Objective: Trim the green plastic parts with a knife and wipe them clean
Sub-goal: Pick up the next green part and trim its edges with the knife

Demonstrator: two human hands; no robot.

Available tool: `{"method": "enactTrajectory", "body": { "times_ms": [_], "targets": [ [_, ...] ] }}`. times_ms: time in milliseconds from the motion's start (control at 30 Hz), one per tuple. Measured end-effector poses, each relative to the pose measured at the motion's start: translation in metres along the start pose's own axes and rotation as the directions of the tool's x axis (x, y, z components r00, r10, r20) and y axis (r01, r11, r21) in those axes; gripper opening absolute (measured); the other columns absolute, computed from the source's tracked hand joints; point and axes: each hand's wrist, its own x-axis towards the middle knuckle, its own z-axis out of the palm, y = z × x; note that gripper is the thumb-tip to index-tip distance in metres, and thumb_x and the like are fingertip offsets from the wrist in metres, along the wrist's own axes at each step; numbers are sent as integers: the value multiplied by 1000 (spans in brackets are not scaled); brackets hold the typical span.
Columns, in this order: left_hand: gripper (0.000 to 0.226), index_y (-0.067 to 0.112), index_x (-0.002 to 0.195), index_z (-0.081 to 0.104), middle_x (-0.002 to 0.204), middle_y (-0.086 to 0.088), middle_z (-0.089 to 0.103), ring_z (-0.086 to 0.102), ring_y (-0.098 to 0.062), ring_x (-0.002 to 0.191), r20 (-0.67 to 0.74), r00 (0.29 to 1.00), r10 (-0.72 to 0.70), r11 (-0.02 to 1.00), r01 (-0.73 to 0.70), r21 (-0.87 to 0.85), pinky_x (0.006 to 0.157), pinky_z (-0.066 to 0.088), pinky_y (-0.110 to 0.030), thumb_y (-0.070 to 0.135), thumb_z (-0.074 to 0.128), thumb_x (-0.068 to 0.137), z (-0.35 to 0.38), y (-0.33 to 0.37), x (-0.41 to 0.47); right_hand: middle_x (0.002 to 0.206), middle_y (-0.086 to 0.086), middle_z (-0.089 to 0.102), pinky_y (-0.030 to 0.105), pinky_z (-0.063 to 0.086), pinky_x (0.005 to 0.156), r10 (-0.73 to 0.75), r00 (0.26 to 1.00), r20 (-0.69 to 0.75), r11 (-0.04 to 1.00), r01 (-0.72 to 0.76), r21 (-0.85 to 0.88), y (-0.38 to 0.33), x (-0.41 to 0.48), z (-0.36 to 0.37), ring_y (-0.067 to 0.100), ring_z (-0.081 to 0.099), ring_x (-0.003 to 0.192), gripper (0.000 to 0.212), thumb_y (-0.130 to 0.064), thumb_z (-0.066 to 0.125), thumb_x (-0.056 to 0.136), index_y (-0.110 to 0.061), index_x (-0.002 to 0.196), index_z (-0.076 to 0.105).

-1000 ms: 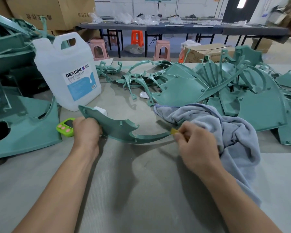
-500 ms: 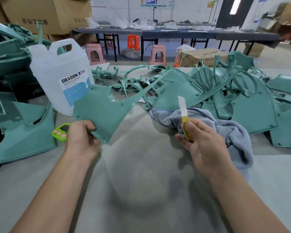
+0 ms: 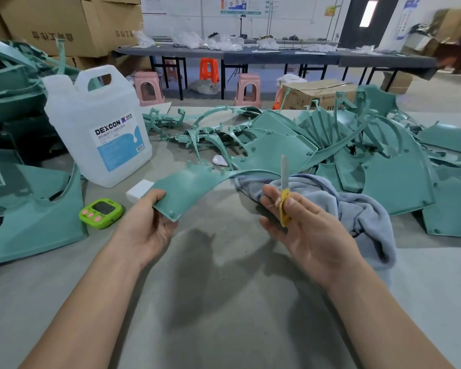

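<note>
My left hand grips the near corner of a curved green plastic part, held flat above the grey table, its thin arm reaching right over the cloth. My right hand pinches a yellow-handled knife between thumb and fingers, the pale blade pointing up, a little to the right of the part. A grey-blue cloth lies crumpled behind my right hand.
A white DEXCON jug stands at the back left, with a green timer and a small white block near it. Green parts are piled at the right and at the left. Stools and boxes stand beyond the table.
The left hand has turned the green part from edge-on to flat and lowered it. The right hand has lifted the knife off the part's tip, blade up.
</note>
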Motion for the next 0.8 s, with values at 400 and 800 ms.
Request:
{"method": "enactTrajectory", "body": {
  "times_ms": [400, 800],
  "targets": [
    [24, 20, 113, 66, 103, -8, 73, 71, -19, 68, -53, 990, 131, 917, -101, 387, 52, 53, -27, 15, 64, 90, 2, -10, 2, 125, 15, 72, 40, 57, 97, -128, 983, 129, 989, 117, 90, -9, -4, -4, 29, 68, 116, 24, -11, 57, 91, -9, 87, 80],
    [81, 47, 151, 32, 159, 29, 28, 30, 6, 141, 712, 665, 227, -250, -666, 703, 116, 23, -18, 45, 72, 80, 21, -58, -24, 97, 18, 74, 39, 62, 85, -129, 953, -276, 991, 114, -67, -1, 11, -13, 25, 72, 89, 35, -17, 72, 75, 3, 103, 75]
  ]
}}
